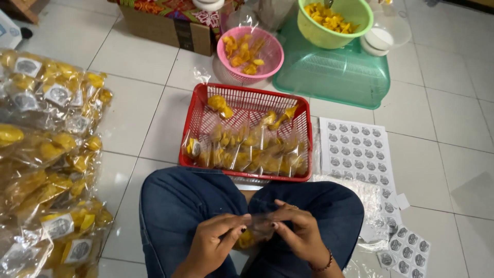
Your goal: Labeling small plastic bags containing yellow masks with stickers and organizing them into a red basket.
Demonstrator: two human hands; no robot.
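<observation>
I sit cross-legged in blue jeans on a tiled floor. My left hand [216, 237] and my right hand [296, 231] meet over my lap and pinch a small clear plastic bag [256, 232] with yellow snack pieces inside. Just beyond my knees stands a red plastic basket [206, 98] holding several filled clear bags of the same yellow snack. A sheet of round stickers [357, 150] lies on the floor to the right of the basket, with smaller sticker sheets [409, 252] nearer my right knee.
A pile of sealed, stickered snack bags [49, 154] covers the floor on my left. Farther off stand a pink colander [250, 54] and a green bowl [334, 18] of loose yellow snack, a green upturned basket [334, 77] and a cardboard box [167, 28].
</observation>
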